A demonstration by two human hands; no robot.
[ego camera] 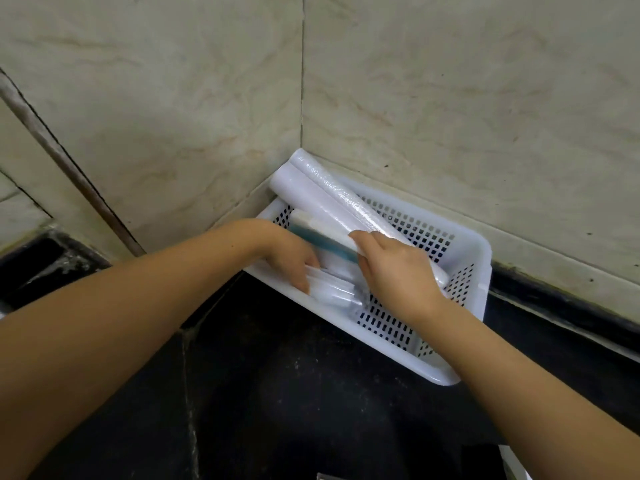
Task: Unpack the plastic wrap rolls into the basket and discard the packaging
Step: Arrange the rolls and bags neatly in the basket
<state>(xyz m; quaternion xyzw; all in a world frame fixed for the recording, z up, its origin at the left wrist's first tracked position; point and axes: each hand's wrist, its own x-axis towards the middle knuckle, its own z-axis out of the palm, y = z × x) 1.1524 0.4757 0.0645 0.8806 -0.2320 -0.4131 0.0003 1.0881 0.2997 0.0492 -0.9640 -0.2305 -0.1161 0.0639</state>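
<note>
A white perforated plastic basket [464, 244] sits on the black counter, pushed into the corner of the tiled walls. Two long white plastic wrap rolls [318, 188] lie across it, their far ends sticking out over the back rim toward the corner. My right hand [394, 271] grips the near part of these rolls. A teal strip [322, 242] and other white rolls [332, 289] lie lower in the basket. My left hand [287, 258] reaches into the basket's left side, fingers resting on those lower white rolls.
Beige marble-look wall tiles [450, 98] close off the back and left. The black stone counter [277, 393] stretches toward me. A dark recess [31, 265] lies at the far left. A white object's corner [516, 462] shows at the bottom right.
</note>
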